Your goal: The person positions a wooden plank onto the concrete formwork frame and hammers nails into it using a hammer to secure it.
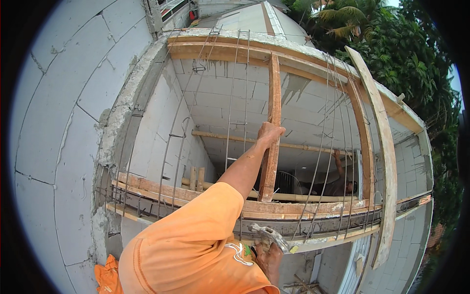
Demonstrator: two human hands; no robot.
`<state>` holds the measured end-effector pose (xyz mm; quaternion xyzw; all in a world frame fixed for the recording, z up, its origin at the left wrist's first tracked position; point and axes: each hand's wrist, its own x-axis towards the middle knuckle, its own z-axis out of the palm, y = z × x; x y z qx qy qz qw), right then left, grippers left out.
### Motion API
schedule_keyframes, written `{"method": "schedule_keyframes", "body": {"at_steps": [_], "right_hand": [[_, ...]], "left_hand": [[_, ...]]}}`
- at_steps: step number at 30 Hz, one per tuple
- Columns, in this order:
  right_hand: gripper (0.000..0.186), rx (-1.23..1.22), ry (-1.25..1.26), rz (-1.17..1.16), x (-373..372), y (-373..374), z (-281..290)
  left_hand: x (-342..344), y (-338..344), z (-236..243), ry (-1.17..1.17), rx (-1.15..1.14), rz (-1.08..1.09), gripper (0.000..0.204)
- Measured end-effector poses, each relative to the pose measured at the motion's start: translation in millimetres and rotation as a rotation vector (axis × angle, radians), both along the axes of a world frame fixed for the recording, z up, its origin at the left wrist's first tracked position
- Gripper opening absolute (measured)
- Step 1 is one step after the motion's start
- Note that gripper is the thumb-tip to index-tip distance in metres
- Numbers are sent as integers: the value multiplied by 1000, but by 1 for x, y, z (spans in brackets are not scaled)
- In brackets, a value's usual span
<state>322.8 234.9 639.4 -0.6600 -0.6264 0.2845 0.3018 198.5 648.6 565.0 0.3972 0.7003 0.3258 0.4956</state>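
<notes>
My left arm, in an orange sleeve, reaches forward across the frame. My left hand (270,134) is closed round the upper middle of a brown wooden crosspiece (270,169), which spans between the far and near formwork boards. Low in the view, close to my orange shirt, my right hand (269,259) grips a hammer (272,236) near its worn metal head. The hammer head lies just beside the near formwork board (298,209); whether it touches is unclear. Most of its handle is hidden by my hand and shirt.
Thin steel rebar (227,112) with stirrups crosses the opening. A loose plank (377,137) slants along the right. Below, another person (340,186) reaches up to a bamboo pole (303,146). A light block wall (63,122) rises at left; trees (406,63) stand at far right.
</notes>
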Motion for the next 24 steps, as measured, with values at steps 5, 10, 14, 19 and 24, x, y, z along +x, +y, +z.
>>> {"method": "schedule_keyframes", "body": {"at_steps": [5,10,14,19,24], "right_hand": [[36,35,73,-37,0,0,-4],[37,25,49,14,3,1,-5],[39,-129,240,-85,9,-12,-29],[40,58,83,-5,4,6,9],[40,86,110,37,9,8,-2]], "left_hand": [[4,0,5,2,1,-15,50],[3,-1,4,-37,0,-3,46],[6,3,0,-55,11,-11,46],[5,6,-6,-49,2,-32,46],[1,10,-15,-16,14,-3,47]]}}
